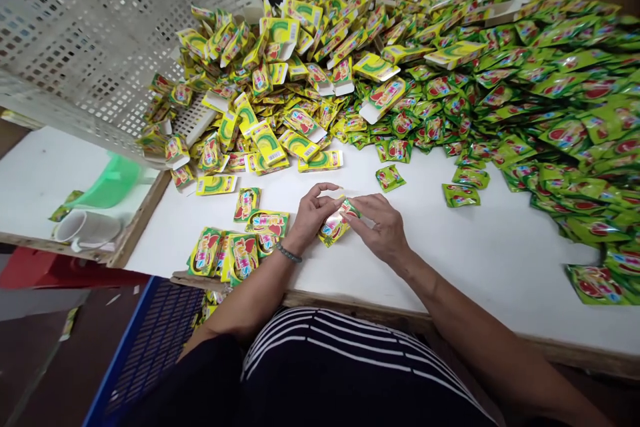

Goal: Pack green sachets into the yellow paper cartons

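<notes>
Over the white tabletop [480,267], near a big heap of green packets [565,137], I see my left hand [311,215] and right hand [383,225] pinch one little yellow box [333,229]; it could bend if my grip squeezes too hard.

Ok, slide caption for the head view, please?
Left hand and right hand hold a printed carton at a white table, yellow cartons and green packets heaped beyond.

The left arm [245,300] and right arm [460,313] reach forward, slanting inward; the left hand [311,213] curls in a pinch, its fingertips near those of the right hand [384,228], whose fingers bend slightly
</notes>
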A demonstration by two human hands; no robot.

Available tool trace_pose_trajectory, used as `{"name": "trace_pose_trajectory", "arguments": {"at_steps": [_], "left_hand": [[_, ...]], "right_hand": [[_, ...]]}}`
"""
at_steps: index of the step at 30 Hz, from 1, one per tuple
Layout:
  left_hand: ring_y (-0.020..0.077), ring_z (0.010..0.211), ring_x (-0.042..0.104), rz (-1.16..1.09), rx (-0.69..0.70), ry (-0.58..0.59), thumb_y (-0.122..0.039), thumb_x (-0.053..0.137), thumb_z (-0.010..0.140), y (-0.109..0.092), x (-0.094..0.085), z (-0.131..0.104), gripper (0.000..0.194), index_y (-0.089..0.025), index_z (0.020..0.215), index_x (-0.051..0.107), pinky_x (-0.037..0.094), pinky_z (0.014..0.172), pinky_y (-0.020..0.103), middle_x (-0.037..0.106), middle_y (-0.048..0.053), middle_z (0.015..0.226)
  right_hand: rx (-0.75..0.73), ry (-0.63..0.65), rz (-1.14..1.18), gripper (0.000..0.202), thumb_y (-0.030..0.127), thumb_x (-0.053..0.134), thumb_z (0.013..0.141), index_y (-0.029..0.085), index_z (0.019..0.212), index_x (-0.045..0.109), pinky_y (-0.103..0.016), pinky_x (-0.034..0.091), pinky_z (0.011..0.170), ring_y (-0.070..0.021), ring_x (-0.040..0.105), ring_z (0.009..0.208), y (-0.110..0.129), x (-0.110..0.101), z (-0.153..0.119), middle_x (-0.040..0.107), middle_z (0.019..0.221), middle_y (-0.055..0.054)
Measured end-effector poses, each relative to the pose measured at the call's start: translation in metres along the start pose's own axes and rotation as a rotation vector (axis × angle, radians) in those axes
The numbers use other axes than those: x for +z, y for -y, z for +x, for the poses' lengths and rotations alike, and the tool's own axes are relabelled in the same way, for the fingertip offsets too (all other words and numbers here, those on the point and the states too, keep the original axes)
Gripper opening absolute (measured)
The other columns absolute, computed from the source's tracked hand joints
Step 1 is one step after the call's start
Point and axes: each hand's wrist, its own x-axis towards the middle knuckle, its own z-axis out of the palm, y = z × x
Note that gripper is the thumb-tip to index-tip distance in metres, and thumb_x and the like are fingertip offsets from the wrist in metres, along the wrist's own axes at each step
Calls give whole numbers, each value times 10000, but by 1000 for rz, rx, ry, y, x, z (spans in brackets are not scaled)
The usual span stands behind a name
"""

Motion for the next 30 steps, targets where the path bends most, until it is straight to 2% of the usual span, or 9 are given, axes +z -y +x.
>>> {"name": "trace_pose_trajectory", "arguments": {"at_steps": [3,8,14,16,20,21,26,28,30], "left_hand": [[60,485,491,16,18,17,-399,805,659,-2,-1,1,541,-165,1096,589,351,495,185,573,-67,589],[86,601,537,92,76,62,-433,781,680,-4,0,4,440,-141,990,671,405,585,211,620,-14,683],[97,651,530,98,157,26,-464,731,720,3,-2,4,402,-154,965,655,413,618,220,627,3,758],[93,618,504,181,158,-6,-477,682,757,2,-6,3,404,-156,999,643,391,588,217,602,-6,725],[101,544,434,614,154,-99,-433,552,852,-12,-21,2,324,-176,1019,655,330,545,223,522,-34,597],[110,544,441,757,148,-135,-401,525,870,-17,-25,2,293,-189,1016,663,326,551,229,523,-31,584],[194,724,601,1268,97,-246,-298,458,908,-31,-42,0,264,-230,1040,677,380,655,276,684,50,755],[228,780,631,1352,39,-244,-295,449,913,-34,-48,1,280,-224,1062,675,402,683,299,714,82,819],[255,817,648,1422,-35,-241,-287,444,909,-36,-54,2,295,-219,1078,676,421,706,322,728,103,861]], "right_hand": [[76,-33,63,227,350,590,862,255,992,750,-402,523,837,-226,645,908,1,5,2,743,968,-59],[348,-41,255,300,405,602,854,210,1028,748,-334,546,754,-209,687,875,0,5,8,753,1004,-62],[142,-102,29,296,330,515,902,201,1011,757,-319,522,781,-202,695,855,1,14,4,760,953,-78],[110,-40,-35,316,331,488,914,190,988,761,-302,509,759,-197,692,828,-2,15,10,761,919,-71],[172,276,-195,404,439,493,906,167,757,752,-263,415,565,-178,627,617,-20,13,61,698,646,-29],[172,265,-279,424,444,469,919,163,761,743,-266,405,580,-184,624,638,-27,13,82,694,658,-38],[143,197,-633,333,298,464,937,124,1144,658,-336,420,791,-255,609,963,-69,22,179,693,1088,-177],[160,248,-704,352,257,504,920,99,1211,624,-377,403,852,-287,560,1079,-83,27,192,640,1194,-219],[150,294,-734,352,224,564,885,99,1207,633,-405,386,885,-308,525,1127,-91,30,188,636,1194,-218]]}}
